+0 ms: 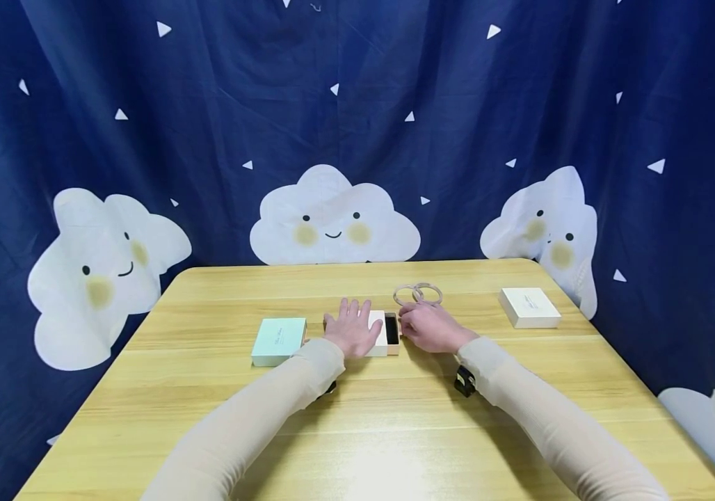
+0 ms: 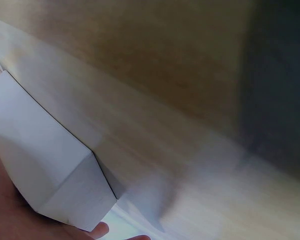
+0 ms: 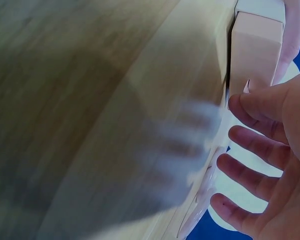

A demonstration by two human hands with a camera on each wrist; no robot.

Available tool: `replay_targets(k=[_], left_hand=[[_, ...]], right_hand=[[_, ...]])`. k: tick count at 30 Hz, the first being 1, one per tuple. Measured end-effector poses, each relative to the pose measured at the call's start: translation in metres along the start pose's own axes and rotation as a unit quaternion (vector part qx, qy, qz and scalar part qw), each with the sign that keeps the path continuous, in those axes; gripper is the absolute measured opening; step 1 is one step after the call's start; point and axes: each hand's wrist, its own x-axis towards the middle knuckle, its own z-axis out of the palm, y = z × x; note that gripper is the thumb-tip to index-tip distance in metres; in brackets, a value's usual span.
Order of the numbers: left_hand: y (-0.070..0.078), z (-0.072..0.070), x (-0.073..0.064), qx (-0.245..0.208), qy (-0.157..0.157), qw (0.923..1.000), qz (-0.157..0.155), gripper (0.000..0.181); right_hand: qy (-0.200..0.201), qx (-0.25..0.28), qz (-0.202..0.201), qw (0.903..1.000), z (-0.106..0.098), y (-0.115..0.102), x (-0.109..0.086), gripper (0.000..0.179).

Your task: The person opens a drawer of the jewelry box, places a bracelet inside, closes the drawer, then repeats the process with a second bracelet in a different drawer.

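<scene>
A small drawer-style box has a white sleeve and a pinkish inner drawer, partly pulled out to the right with its dark inside showing in the head view. My left hand lies over the sleeve, fingers straight and spread. In the left wrist view, the white sleeve stands before the palm. At the drawer's right end is my right hand; its thumb and index finger pinch a small pink pull tab, while the other fingers are spread loosely. The fingertips largely cover the tab.
Left of the sleeve sits a mint-green box. Two pale rings lie overlapping just beyond my right hand. A closed white box stands at the right of the wooden table. A blue cloud-printed curtain hangs behind.
</scene>
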Motion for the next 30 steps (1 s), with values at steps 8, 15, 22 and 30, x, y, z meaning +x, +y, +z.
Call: replay_targets(k=[8, 15, 22, 30], left_hand=[[-0.0015, 0.0023, 0.0027, 0.002, 0.000, 1.0000, -0.005, 0.071], [-0.0023, 0.0037, 0.0040, 0.007, 0.006, 0.9999, -0.003, 0.070], [-0.0021, 0.0016, 0.0030, 0.011, -0.005, 0.9999, -0.005, 0.072], [-0.0013, 0.0011, 0.0022, 0.009, -0.005, 0.9999, -0.006, 0.072]], right_hand=[[-0.006, -0.006, 0.011, 0.9999, -0.0001, 0.0017, -0.0013, 0.011], [-0.010, 0.003, 0.022, 0.9997, -0.0033, 0.0004, -0.0031, 0.011], [-0.007, 0.008, 0.019, 0.9998, -0.0036, 0.0006, -0.0040, 0.011], [-0.002, 0.016, 0.016, 0.9997, -0.0037, 0.0014, -0.0064, 0.011]])
